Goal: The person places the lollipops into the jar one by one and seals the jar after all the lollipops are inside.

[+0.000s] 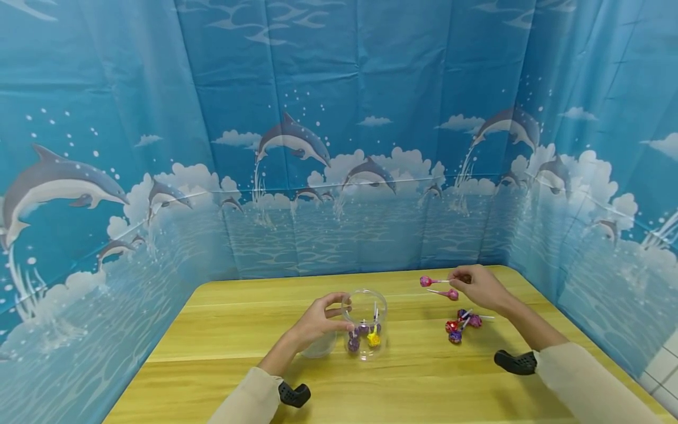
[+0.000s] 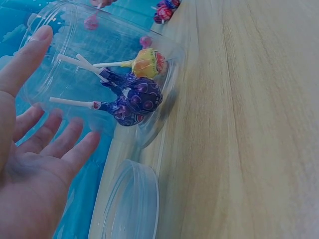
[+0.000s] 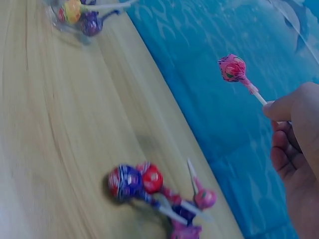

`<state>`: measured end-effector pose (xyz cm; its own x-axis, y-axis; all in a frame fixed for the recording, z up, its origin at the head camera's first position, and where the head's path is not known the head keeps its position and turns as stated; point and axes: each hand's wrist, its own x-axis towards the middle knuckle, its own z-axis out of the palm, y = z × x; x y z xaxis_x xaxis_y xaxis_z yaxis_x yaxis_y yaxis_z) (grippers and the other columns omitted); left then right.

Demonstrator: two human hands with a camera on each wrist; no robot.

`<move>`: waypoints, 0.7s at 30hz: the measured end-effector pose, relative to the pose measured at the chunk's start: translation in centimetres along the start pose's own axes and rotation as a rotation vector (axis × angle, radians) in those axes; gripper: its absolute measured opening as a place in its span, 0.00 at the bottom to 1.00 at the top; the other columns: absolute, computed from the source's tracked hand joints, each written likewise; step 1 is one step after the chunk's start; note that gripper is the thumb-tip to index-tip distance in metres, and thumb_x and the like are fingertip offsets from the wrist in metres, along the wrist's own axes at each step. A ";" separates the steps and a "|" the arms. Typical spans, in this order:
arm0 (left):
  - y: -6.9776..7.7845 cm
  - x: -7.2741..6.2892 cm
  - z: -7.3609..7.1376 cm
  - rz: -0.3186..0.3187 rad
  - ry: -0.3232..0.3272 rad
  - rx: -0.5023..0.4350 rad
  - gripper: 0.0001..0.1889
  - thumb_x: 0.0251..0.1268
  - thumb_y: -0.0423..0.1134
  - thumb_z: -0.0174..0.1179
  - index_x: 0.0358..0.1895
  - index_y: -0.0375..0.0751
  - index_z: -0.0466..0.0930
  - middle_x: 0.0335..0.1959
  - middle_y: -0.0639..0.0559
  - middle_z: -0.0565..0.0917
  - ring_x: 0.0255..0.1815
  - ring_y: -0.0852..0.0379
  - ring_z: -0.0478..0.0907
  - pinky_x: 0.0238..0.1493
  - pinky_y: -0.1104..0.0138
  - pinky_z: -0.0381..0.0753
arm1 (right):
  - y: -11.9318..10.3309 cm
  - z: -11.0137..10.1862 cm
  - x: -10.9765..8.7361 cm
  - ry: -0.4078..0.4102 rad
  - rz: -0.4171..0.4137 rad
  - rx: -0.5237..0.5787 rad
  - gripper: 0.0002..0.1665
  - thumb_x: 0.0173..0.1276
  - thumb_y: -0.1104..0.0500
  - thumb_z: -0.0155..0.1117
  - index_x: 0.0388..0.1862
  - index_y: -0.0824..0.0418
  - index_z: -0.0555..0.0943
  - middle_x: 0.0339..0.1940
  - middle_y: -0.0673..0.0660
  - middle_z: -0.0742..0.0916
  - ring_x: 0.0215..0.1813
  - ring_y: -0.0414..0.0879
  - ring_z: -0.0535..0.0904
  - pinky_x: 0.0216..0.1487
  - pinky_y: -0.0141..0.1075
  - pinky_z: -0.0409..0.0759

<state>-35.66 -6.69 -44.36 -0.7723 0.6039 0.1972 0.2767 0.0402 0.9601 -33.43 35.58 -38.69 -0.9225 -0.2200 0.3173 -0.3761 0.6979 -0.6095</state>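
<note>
My left hand (image 1: 319, 318) holds a clear plastic jar (image 1: 364, 297) near its rim, thumb on one side and fingers on the other. Inside the jar lie several purple-wrapped lollipops (image 2: 137, 97) and a yellow lollipop (image 2: 148, 63), sticks toward the mouth. With thumb and fingertips, my right hand (image 1: 479, 287) pinches the white stick of a pink lollipop (image 3: 232, 68), held up above the table. Another pink lollipop (image 1: 452, 294) lies below that hand. Nearer to me is a small pile with a red lollipop (image 1: 451, 326), a blue-and-red lollipop (image 3: 124, 182) and others.
A clear round lid (image 2: 133, 199) lies on the wooden table (image 1: 222, 330) beside the jar, partly under my left hand. A blue curtain (image 1: 339, 229) printed with dolphins hangs behind the table's far edge and along both sides.
</note>
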 end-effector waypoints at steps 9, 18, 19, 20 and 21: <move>0.0 0.0 0.0 -0.018 0.000 -0.013 0.37 0.68 0.37 0.72 0.77 0.36 0.65 0.70 0.42 0.72 0.74 0.36 0.67 0.61 0.56 0.81 | -2.6 0.5 1.2 -0.059 -0.048 0.025 0.10 0.80 0.62 0.59 0.50 0.66 0.84 0.38 0.54 0.85 0.36 0.49 0.80 0.38 0.43 0.79; -0.1 0.0 -0.1 -0.012 -0.005 -0.018 0.38 0.68 0.39 0.73 0.77 0.38 0.66 0.71 0.42 0.71 0.74 0.36 0.67 0.61 0.56 0.81 | -5.1 1.3 2.4 -0.110 -0.123 0.035 0.07 0.80 0.63 0.60 0.47 0.64 0.84 0.36 0.53 0.84 0.29 0.48 0.75 0.31 0.39 0.77; -0.1 0.0 -0.1 -0.013 -0.007 -0.020 0.38 0.68 0.39 0.73 0.77 0.38 0.65 0.71 0.42 0.71 0.74 0.36 0.67 0.61 0.56 0.81 | -5.3 1.4 2.5 -0.113 -0.134 0.027 0.07 0.80 0.63 0.60 0.46 0.64 0.85 0.36 0.52 0.84 0.31 0.49 0.76 0.32 0.39 0.77; -0.1 0.0 0.0 -0.013 -0.008 -0.022 0.38 0.68 0.38 0.72 0.77 0.38 0.65 0.71 0.41 0.71 0.74 0.35 0.67 0.61 0.56 0.81 | -5.6 1.6 2.6 -0.117 -0.144 0.022 0.07 0.80 0.63 0.60 0.45 0.63 0.85 0.36 0.52 0.84 0.32 0.49 0.77 0.33 0.40 0.78; -0.1 0.0 0.0 -0.013 -0.008 -0.024 0.38 0.68 0.38 0.72 0.77 0.37 0.65 0.71 0.41 0.71 0.74 0.35 0.66 0.61 0.56 0.81 | -5.8 1.8 2.8 -0.121 -0.164 0.013 0.07 0.79 0.63 0.60 0.45 0.63 0.85 0.36 0.52 0.84 0.34 0.49 0.77 0.35 0.40 0.78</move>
<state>-35.70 -6.74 -44.43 -0.7710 0.6098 0.1834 0.2527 0.0286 0.9671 -33.93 29.68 -35.55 -0.8521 -0.4109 0.3243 -0.5228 0.6373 -0.5661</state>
